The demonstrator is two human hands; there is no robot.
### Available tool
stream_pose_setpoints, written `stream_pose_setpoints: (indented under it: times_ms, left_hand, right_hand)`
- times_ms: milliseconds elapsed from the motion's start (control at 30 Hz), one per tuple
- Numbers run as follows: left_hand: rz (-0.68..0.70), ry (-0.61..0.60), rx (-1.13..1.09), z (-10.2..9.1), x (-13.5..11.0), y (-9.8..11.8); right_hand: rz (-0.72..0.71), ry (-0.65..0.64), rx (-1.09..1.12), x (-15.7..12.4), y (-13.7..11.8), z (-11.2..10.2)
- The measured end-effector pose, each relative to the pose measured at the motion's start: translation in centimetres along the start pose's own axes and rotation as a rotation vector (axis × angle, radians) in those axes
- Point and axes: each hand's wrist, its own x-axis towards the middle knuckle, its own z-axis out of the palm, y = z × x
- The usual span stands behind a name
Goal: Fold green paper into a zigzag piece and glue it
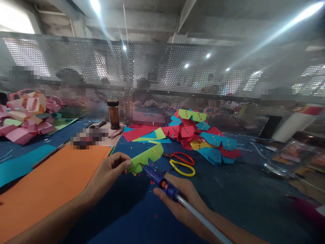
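My left hand pinches a folded green paper piece with a zigzag edge and small dots, holding it just above the blue table. My right hand grips a blue hot glue gun with a clear glue stick running back along my wrist. The gun's nozzle touches the lower edge of the green piece, close to my left fingertips.
Scissors with red and yellow handles lie just beyond the green piece. A heap of finished red, blue, yellow and green paper pieces sits behind them. An orange sheet lies at left, pink paper shapes far left, a dark jar by the mesh screen.
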Motion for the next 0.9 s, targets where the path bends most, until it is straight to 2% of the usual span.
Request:
stream_pose_setpoints:
  times_ms: [467,633,900]
  left_hand:
    - [-0.011,-0.017,-0.018,-0.27,0.09,-0.45]
    - [0.003,-0.022,-0.033,-0.28,0.29,-0.33]
    - [0.016,-0.022,-0.065,-0.43,0.32,-0.71]
  right_hand:
    - [-0.001,-0.018,0.010,-0.04,0.17,-0.08]
    - [0.005,0.080,0.010,-0.12,-0.09,-0.26]
    - [0.068,0.138,0.027,-0.13,-0.16,-0.22]
